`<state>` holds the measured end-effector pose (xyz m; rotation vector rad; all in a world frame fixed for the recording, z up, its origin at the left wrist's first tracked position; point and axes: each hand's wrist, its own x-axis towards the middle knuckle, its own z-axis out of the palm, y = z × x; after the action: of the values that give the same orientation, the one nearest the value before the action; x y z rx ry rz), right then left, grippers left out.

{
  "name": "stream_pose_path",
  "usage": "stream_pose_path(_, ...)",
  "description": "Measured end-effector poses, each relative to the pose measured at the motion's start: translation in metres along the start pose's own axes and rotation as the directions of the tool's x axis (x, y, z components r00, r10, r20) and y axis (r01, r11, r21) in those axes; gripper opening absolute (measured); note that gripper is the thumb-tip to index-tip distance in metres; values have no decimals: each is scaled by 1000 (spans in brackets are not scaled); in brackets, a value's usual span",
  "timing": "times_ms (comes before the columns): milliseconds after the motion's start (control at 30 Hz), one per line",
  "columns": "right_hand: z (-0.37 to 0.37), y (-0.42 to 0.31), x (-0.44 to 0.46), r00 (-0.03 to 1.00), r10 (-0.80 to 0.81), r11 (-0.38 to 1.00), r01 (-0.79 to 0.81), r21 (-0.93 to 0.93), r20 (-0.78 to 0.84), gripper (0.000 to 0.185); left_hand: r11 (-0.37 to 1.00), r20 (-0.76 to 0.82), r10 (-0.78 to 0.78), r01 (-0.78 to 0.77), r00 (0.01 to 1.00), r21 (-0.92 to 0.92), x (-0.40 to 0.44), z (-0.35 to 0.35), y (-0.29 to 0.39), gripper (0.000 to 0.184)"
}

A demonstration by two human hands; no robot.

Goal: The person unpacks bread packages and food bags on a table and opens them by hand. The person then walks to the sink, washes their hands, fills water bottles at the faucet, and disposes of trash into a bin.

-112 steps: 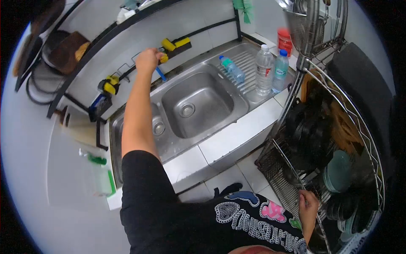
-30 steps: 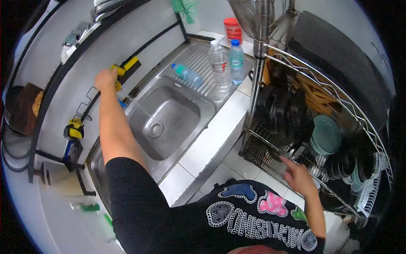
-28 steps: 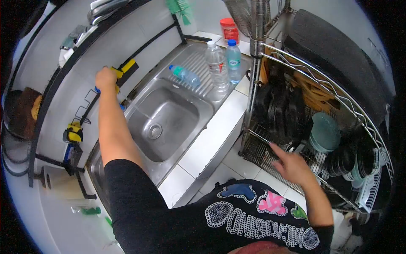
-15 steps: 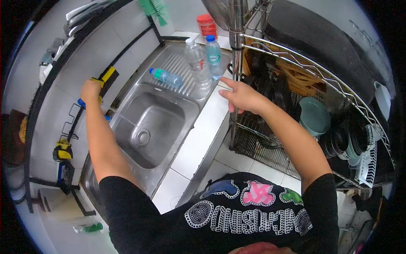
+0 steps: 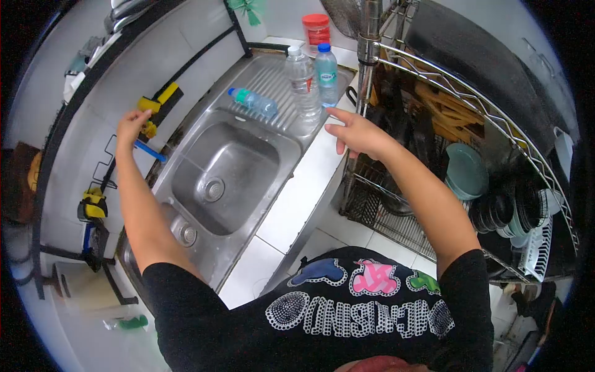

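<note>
My left hand (image 5: 130, 128) is at the wall rack left of the sink, its fingers pinched at the lower edge of a yellow sponge-like block (image 5: 148, 105). A crumpled yellow piece (image 5: 149, 129) and a blue-handled tool (image 5: 150, 150) are just below and beside these fingers. Holding nothing, my right hand (image 5: 358, 133) hovers over the counter edge with fingers apart. Its index fingertip points toward the base of a blue-capped water bottle (image 5: 326, 75). Beside that stands a larger clear bottle with a white cap (image 5: 302, 80). A small bottle (image 5: 254, 103) lies on the ridged drainboard (image 5: 273, 73).
The steel sink basin (image 5: 232, 180) lies between my arms. A red-lidded tub (image 5: 317, 34) stands in the back corner. On the right, a wire shelf (image 5: 458, 93) holds pans, a green bowl (image 5: 466, 170) and a white dish rack (image 5: 538, 248). A yellow-black brush (image 5: 93, 204) hangs on the left wall.
The view has shifted, so the sink and bottles sit further right and higher. My left hand has drawn back slightly from the yellow block, uncovering the crumpled yellow piece. My right hand stays open.
</note>
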<state>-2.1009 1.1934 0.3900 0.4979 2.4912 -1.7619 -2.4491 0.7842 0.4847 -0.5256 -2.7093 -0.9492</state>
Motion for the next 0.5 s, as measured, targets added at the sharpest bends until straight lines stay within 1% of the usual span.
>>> stream_pose_path(100, 0, 1, -1, 1000, 13, 999, -13, 40, -5, 64, 990, 24, 43, -39, 999, -135, -22, -9, 11, 25)
stream_pose_path(200, -2, 6, 2, 1000, 21, 996, -20, 82, -4, 63, 985, 88, 63, -47, 994, -168, -6, -12, -12, 23)
stream_pose_path(333, 2, 2, -8, 997, 65, 993, -61, 101, -37, 55, 977, 83, 118, -101, 990, -186, 2, -9, -18, 23)
stream_pose_path(433, 4, 8, -8, 999, 6, 998, -4, 59, -35, 62, 962, 28, 136, -125, 990, -244, 11, -3, -32, 24)
stream_pose_path(500, 4, 11, -13, 1000, 0, 999, 1, 51, -27, 61, 992, -205, 102, -116, 973, -57, 10, -5, -44, 24)
